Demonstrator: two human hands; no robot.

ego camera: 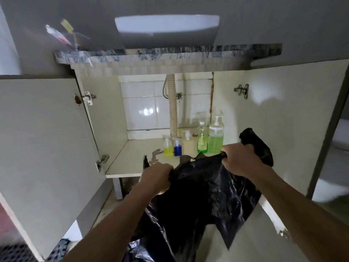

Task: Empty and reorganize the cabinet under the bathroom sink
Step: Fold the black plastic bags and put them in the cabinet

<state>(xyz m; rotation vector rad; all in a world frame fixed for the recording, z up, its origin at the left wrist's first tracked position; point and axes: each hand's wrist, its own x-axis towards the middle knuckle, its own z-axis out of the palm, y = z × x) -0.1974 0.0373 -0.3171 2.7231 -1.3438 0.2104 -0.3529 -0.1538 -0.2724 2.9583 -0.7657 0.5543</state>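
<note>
Cabinet (117, 167) under the sink stands with both doors swung wide, filling the middle of the frame. My left hand (155, 175) and right hand (238, 159), low and centre, each clutch a fistful of a black bag (204, 195), fingers curled tight into the plastic, pulling its mouth apart just in front of the shelf edge. The rest of the bag hangs down toward the bottom of the frame.

Beyond my hands, five bottles stand in a row at the right rear of the shelf: yellow bottle (167, 147), blue bottle (177, 147), cream pump (188, 142), green bottle (202, 138) and the tall green pump (216, 134). A small metal piece (155, 155) lies on the shelf to their left. The drain hose (172, 106) runs down the tiled back wall.

I judge the emptying barely begun or half done: the shelf's left side is bare, yet all five bottles and the metal piece are still to come out, and reorganizing is yet to start.
</note>
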